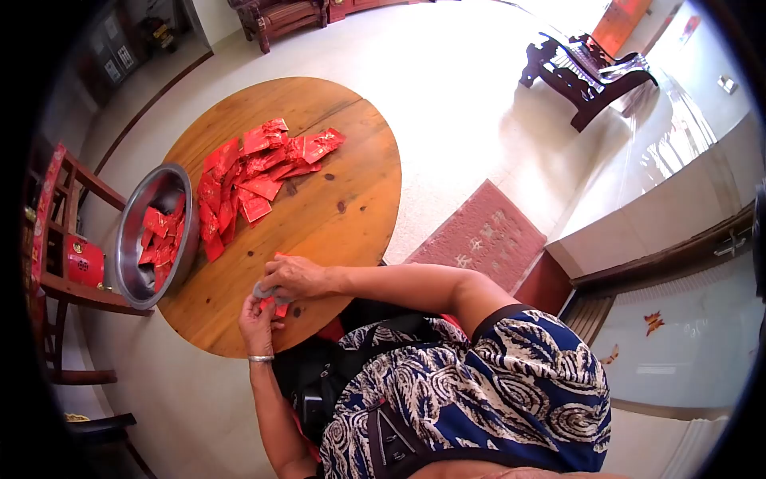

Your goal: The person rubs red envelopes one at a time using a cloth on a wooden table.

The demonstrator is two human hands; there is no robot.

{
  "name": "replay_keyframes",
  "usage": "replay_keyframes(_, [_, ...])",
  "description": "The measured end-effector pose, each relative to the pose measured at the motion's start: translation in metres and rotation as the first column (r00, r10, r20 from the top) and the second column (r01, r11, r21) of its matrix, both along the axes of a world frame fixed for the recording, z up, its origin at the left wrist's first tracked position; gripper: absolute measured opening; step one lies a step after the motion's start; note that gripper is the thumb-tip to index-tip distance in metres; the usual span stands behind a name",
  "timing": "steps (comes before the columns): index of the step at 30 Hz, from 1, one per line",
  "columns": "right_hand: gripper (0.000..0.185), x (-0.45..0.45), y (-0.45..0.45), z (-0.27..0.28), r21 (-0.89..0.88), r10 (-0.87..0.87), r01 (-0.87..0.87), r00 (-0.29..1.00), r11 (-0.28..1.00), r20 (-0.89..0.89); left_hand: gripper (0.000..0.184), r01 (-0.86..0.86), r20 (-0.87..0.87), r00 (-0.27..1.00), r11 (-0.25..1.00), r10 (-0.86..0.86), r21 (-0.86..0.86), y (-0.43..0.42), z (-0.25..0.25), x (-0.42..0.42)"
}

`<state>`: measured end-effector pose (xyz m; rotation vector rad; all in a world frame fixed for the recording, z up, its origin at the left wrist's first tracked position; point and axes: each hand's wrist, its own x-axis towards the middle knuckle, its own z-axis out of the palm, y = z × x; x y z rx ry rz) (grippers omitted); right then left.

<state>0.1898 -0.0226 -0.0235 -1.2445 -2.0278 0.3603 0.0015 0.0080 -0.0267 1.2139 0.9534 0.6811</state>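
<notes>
My left hand, with a silver bracelet at the wrist, is closed at the near edge of the round wooden table. Its fingers pinch a small red packet, partly hidden by both hands. Meeting it from above, my right hand is closed, its fingertips on a small grey piece at the packet; what the piece is I cannot make out. Farther up the table lies a loose pile of shiny red packets.
A metal basin holding more red packets stands left of the table, by a wooden chair with a red box. A red doormat lies on the floor at right. Dark carved wooden seats stand farther off.
</notes>
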Motion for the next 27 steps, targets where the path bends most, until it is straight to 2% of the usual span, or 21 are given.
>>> replay_keyframes(4, [0.018,-0.004,-0.004,0.001,0.067,-0.099,0.096,0.994,0.993,0.047,0.025,0.049,-0.028,0.998,0.998,-0.048,0.039,0.004,-0.012,-0.005])
replay_keyframes(8, [0.018,-0.004,-0.004,-0.001,0.047,-0.172,0.168,0.982,0.985,0.081,0.021,-0.008,0.018,1.0,1.0,0.008,0.019,0.001,-0.006,-0.002])
replay_keyframes(13, [0.016,0.003,0.004,-0.016,0.178,-0.265,0.23,0.941,0.957,0.21,0.021,-0.035,-0.011,0.999,0.999,0.035,0.023,-0.001,-0.003,0.0])
replay_keyframes(16, [0.015,0.008,0.001,-0.013,0.187,-0.286,0.254,0.942,0.949,0.176,0.022,-0.03,0.0,1.0,0.999,0.03,0.013,0.0,-0.004,-0.001])
replay_keyframes(19, [0.014,0.013,0.0,-0.005,0.131,-0.31,0.285,0.918,0.95,0.249,0.022,-0.015,0.01,1.0,1.0,0.015,0.021,0.001,-0.005,-0.001])
replay_keyframes(27, [0.019,0.038,0.003,0.002,0.063,-0.419,0.414,0.888,0.908,0.192,0.022,-0.052,0.01,0.999,0.999,0.052,0.004,-0.001,-0.001,-0.001])
